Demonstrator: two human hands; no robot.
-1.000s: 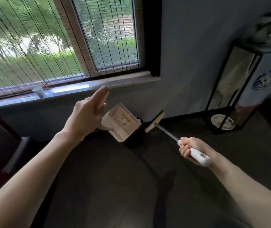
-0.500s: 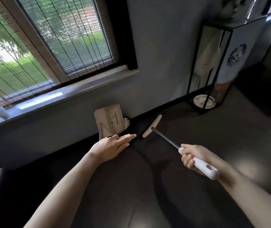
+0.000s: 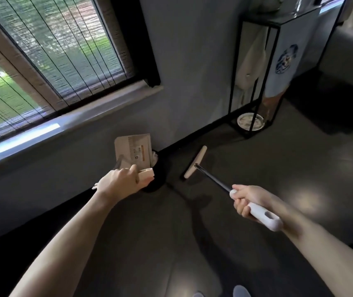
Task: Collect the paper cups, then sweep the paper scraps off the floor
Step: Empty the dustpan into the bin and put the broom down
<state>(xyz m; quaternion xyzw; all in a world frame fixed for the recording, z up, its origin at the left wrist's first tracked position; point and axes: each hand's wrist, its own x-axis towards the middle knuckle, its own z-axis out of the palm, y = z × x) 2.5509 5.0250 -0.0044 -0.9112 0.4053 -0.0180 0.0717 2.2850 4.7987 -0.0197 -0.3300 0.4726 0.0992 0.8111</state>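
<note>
Broom head (image 3: 195, 161) rests on floor (image 3: 171, 236) near wall; right hand (image 3: 247, 201) grips its white handle. Left hand (image 3: 123, 182) grips upright dustpan (image 3: 133, 150) beside black bin (image 3: 157, 184).

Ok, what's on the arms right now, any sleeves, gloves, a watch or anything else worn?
Nothing worn that shows. The left forearm and the right forearm are both bare all the way to the frame edge, with no sleeve or cuff in view. There are no gloves, no watch or band at either wrist, and no ring that I can make out.
</note>
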